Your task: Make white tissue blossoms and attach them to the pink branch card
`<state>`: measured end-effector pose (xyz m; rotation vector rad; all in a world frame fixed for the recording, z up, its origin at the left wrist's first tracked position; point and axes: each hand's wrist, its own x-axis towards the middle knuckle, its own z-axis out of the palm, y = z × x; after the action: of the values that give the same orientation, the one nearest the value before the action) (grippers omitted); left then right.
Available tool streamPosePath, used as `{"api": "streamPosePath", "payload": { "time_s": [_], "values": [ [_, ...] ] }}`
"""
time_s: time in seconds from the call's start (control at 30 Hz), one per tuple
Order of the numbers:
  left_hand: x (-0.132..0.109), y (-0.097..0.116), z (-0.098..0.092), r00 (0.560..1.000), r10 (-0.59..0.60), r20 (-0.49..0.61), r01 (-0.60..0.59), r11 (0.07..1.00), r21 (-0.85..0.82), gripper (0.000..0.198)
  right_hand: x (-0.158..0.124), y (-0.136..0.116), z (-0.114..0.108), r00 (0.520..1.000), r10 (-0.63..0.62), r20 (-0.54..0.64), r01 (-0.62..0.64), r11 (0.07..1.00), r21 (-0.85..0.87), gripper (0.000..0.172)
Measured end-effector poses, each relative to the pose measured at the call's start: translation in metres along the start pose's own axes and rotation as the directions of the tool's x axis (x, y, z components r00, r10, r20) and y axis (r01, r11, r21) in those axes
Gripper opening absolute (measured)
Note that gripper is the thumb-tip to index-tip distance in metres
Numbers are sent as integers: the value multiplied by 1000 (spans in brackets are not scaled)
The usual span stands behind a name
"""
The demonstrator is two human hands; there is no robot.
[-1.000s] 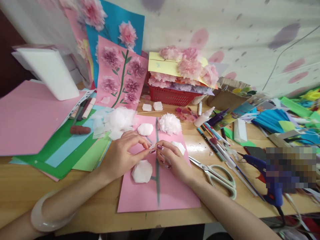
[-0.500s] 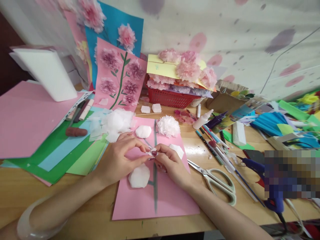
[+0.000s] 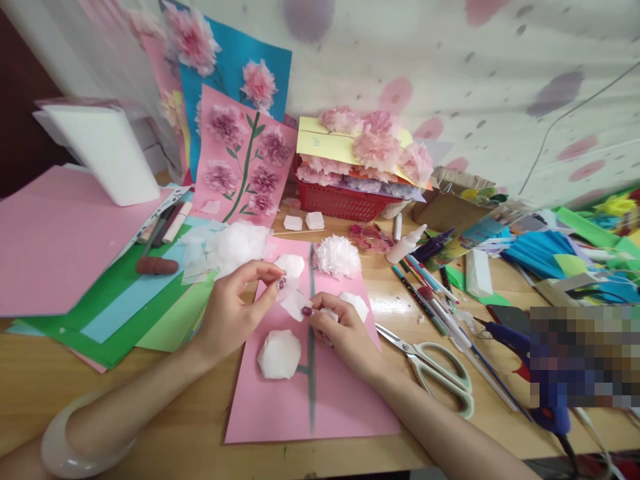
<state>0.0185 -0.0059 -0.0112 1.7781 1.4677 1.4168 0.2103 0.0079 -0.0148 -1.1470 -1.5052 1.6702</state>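
Note:
Between my hands a small piece of white tissue paper (image 3: 294, 305) is stretched over a pink sheet (image 3: 350, 407). My left hand (image 3: 237, 310) pinches its upper left end with thumb and forefinger. The lower right end is gripped in the fingertips of my right hand (image 3: 343, 327), whose other fingers curl underneath, partly hidden. On the sheet, a dark green stem (image 3: 312, 393) is painted. Around it sit a fluffy white paper flower (image 3: 337, 257) and flat white tissue rounds, one at lower left (image 3: 279, 354), others partly behind my hands.
Scissors (image 3: 440, 377) lie right of the sheet, near pens, brushes and a glue gun (image 3: 550, 413). White tissue sheets (image 3: 237, 243) and coloured paper (image 3: 65, 240) lie left. Behind stand a red basket (image 3: 345, 202) of paper flowers and a pink flower picture (image 3: 240, 160).
My hands have moved apart from a close pinch, my left going up and left. The tissue between them now shows as a spread strip. The view has shifted slightly.

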Motion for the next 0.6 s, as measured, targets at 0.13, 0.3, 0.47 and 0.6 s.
{"api": "streamPosePath", "payload": {
  "time_s": [0.13,0.3,0.47,0.6],
  "values": [
    [19,-16,-13,986,-75,-151,82,996,42,8,-1,-4,1,998,64,-20,-62,996,56,18],
    [38,-29,-33,946,163,-280,-53,930,364,11,0,-5,2,997,78,-26,-75,990,116,20],
    [15,-2,-14,926,359,118,-376,906,194,11,1,-2,1,998,54,-37,-48,990,129,21],
    [0,6,2,880,406,248,-441,891,106,21,2,2,-1,1000,17,-6,-16,982,189,17]
  ]
}}
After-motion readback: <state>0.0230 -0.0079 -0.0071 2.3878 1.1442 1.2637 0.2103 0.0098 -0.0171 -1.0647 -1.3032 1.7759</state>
